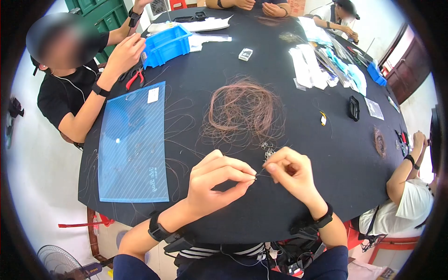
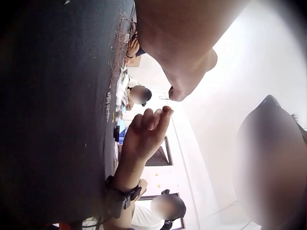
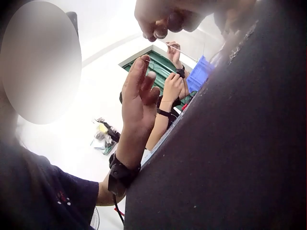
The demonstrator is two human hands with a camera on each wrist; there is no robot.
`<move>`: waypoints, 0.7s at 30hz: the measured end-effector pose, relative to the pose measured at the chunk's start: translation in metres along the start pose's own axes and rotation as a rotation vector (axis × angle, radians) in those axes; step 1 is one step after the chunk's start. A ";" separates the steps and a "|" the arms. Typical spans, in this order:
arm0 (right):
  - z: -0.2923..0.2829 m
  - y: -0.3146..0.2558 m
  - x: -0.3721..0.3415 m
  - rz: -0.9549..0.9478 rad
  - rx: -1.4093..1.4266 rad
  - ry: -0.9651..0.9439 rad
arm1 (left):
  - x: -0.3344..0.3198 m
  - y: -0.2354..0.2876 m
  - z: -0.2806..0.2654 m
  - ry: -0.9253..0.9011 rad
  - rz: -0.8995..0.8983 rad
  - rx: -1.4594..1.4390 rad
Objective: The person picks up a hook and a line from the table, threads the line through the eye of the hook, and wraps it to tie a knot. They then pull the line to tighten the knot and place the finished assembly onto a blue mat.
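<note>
Near the table's front edge, my left hand (image 1: 217, 179) pinches a small thin piece, perhaps a hook or wire end, between thumb and fingertips. Just to its right, my right hand (image 1: 294, 175) pinches a fine thread between thumb and forefinger, its other fingers curled. The two hands are a short gap apart, with thin strands between them. Behind the right fingertips lies a small pile of pale metal pieces (image 1: 269, 154). Farther back spreads a loose tangle of brown thread (image 1: 245, 109). In the right wrist view a thin strand shows at the left fingertips (image 3: 140, 61).
A blue striped file bag (image 1: 133, 149) with loose looped threads lies left. Behind it are red pliers (image 1: 135, 79) and a blue bin (image 1: 168, 46), beside another person's hands. A small white box (image 1: 245, 54), white packets (image 1: 308, 65) and a black tray (image 1: 353, 108) lie farther back and right.
</note>
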State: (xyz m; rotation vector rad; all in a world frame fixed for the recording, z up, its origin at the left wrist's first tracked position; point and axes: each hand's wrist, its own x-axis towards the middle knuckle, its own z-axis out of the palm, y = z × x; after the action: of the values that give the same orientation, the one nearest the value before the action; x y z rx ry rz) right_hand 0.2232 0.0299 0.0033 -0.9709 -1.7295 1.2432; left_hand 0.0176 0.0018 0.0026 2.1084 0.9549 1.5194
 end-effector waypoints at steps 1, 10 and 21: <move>0.002 0.002 0.000 0.002 -0.022 -0.029 | 0.000 0.001 0.000 -0.009 0.008 0.018; 0.021 -0.003 -0.006 0.083 -0.029 -0.187 | -0.001 -0.003 -0.001 0.008 -0.031 0.029; 0.019 -0.001 -0.008 -0.093 -0.163 -0.201 | -0.003 -0.004 0.001 0.047 -0.196 -0.022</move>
State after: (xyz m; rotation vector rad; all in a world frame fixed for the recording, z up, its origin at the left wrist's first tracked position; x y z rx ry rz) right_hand 0.2086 0.0157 -0.0016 -0.8712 -2.0357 1.1870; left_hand 0.0164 0.0028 -0.0019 1.9096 1.1206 1.4790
